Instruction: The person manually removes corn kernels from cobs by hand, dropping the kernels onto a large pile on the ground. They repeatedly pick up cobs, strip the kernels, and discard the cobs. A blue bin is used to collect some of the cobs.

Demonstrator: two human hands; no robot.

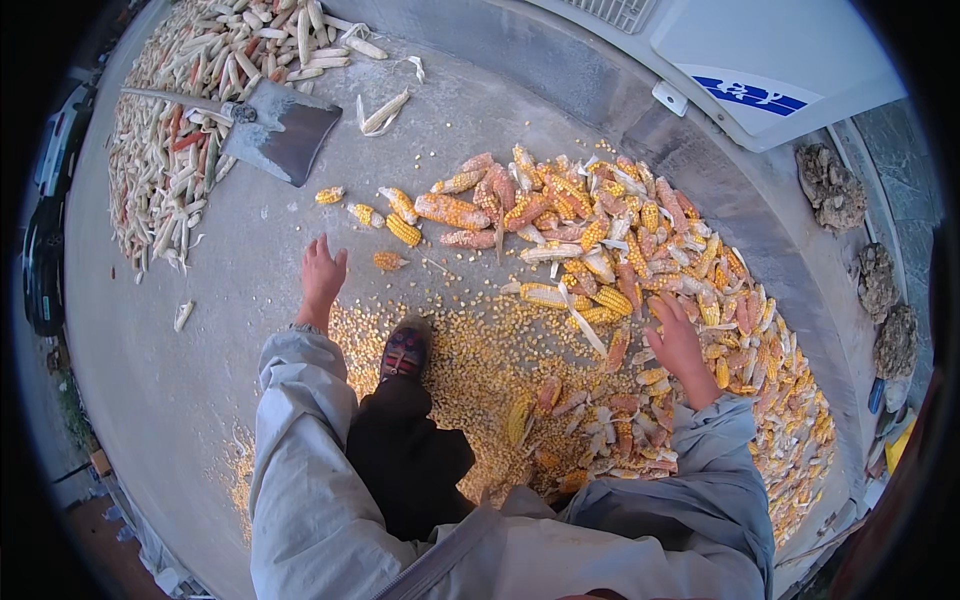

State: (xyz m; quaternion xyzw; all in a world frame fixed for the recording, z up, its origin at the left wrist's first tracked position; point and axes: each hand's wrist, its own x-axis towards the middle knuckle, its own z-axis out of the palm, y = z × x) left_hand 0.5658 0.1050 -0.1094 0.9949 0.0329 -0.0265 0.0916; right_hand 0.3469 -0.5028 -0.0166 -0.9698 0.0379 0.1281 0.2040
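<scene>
My left hand [322,271] is over the concrete ground at the left, fingers apart, with nothing in it. A few short corn cobs with yellow kernels [403,229] lie to its right. My right hand [676,337] is at the heap of partly shelled corn cobs [570,195], its fingers spread and nothing visibly gripped; whether its fingertips touch a cob I cannot tell. Loose yellow kernels [472,337] cover the ground between my hands and around my shoe [406,349].
A shovel [289,127] lies beside a big pile of bare cobs [165,165] at the upper left. A white vehicle or machine panel [765,60] stands at the upper right, near several rough stones [831,186]. Cars [46,262] are at the far left.
</scene>
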